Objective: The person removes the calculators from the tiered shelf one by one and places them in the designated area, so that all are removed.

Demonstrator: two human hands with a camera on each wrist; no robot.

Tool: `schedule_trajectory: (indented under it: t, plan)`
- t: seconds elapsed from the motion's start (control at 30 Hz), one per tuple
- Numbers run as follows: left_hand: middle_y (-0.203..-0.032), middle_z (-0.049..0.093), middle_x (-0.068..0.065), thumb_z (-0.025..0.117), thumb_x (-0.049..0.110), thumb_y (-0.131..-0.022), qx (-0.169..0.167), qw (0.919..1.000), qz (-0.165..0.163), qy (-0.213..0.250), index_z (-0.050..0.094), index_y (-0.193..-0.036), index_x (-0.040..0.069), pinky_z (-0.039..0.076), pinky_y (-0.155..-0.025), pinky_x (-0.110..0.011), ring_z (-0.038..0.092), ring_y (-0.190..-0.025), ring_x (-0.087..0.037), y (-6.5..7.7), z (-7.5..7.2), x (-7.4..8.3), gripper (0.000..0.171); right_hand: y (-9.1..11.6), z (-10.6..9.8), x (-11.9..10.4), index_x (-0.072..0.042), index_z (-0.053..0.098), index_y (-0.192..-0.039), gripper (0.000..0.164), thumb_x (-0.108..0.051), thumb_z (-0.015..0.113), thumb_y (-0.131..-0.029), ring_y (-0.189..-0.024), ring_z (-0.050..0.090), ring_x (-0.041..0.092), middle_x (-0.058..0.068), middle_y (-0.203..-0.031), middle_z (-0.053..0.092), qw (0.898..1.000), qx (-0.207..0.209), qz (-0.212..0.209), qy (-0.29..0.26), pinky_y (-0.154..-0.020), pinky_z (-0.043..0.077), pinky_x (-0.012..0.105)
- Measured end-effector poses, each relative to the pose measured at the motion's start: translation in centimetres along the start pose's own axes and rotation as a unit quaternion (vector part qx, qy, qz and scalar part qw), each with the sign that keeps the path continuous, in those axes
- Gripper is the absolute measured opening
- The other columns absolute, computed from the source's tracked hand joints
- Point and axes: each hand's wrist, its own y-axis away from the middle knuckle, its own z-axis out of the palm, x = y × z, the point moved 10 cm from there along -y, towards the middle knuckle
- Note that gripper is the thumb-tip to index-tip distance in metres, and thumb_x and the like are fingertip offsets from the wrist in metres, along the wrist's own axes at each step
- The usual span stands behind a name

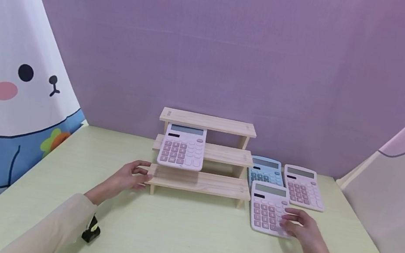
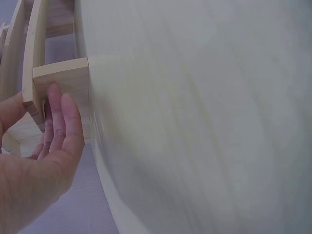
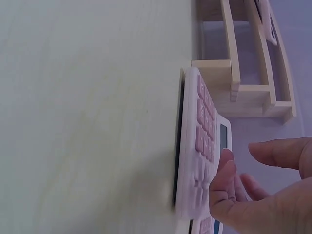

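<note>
My left hand point(image 1: 130, 175) holds the left end of the lowest step of a three-tier wooden display stand point(image 1: 199, 182). In the left wrist view the thumb lies on the step's edge and the fingers point(image 2: 70, 117) reach beneath it. A white calculator with pink keys point(image 1: 183, 150) leans upright on the stand's left side. My right hand point(image 1: 303, 231) is at the right edge of a second pink-keyed calculator point(image 1: 267, 212), which lies on the table. Its thumb point(image 3: 278, 152) stands apart from the bent fingers, with nothing pinched between them; whether the fingertips touch the calculator, I cannot tell.
Behind the nearer calculator lie a blue calculator point(image 1: 265, 165), partly covered, and another pink-keyed calculator point(image 1: 304, 187), right of the stand. The pale table point(image 1: 184, 238) ends at a purple cloth backdrop point(image 1: 217, 58). Printed cloths hang along the left and right sides.
</note>
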Motion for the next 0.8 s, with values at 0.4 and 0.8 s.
schedule_trajectory:
  t: [0.4,0.8]
  plan:
    - [-0.120,0.048,-0.024,0.059,0.013,-0.089,-0.004,1.0000,0.003,0.003,0.031,-0.136,-0.001,0.055,-0.083,-0.038,0.061,-0.090,-0.019,0.2,0.1,0.3,0.056,-0.3,2.6,-1.3,0.012,0.037,-0.124,0.043,0.001,0.054,-0.086,-0.080,0.055,0.002,0.008,-0.100,0.056,0.999,-0.013,0.001,-0.049,-0.073,0.053,0.020]
    - [-0.120,0.048,-0.025,0.059,0.013,-0.089,-0.004,1.0000,0.007,0.005,0.031,-0.136,-0.002,0.055,-0.084,-0.040,0.061,-0.090,-0.018,0.3,0.2,0.4,0.056,-0.6,4.8,-2.7,0.010,0.039,-0.125,0.040,0.000,0.051,-0.088,-0.084,0.056,0.007,0.015,-0.106,0.055,0.998,-0.035,-0.002,-0.053,-0.076,0.054,0.023]
